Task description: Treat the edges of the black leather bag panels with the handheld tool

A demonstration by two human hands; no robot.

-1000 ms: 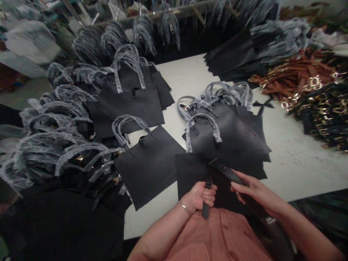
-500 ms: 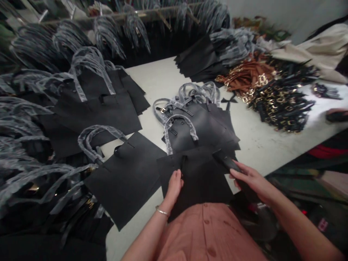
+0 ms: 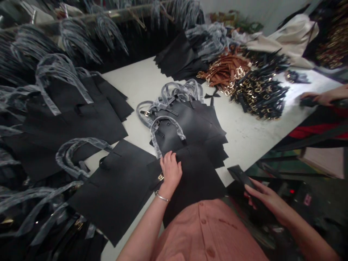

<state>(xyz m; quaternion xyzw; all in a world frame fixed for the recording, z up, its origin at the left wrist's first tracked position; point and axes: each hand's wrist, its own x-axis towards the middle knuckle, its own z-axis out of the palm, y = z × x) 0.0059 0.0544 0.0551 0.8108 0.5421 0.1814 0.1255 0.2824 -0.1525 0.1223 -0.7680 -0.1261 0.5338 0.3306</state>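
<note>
A black leather bag panel (image 3: 199, 174) lies in front of me, with a handle wrapped in clear plastic (image 3: 167, 121) at its top edge. My left hand (image 3: 171, 168) rests palm down on the panel's upper left, its fingers stretched out near the handle's base. Beside that wrist a gold buckle (image 3: 161, 177) shows; whatever lies beneath the palm is hidden. Right of the panel, past the table's edge, my right hand (image 3: 262, 195) is closed round a black hand tool (image 3: 240, 175) with a wide flat end. The tool's exact kind is unclear.
Another black bag panel (image 3: 116, 185) lies on the left, and stacked panels (image 3: 190, 123) lie ahead. Brown straps (image 3: 228, 69) and black straps with gold hardware (image 3: 261, 94) are heaped on the white table (image 3: 241, 134). A co-worker's hand (image 3: 328, 96) reaches in at right.
My left hand has moved up the panel and lies flatter; the gold buckle now shows beside it. My right hand has drawn the tool away to the right. The view has turned right.
</note>
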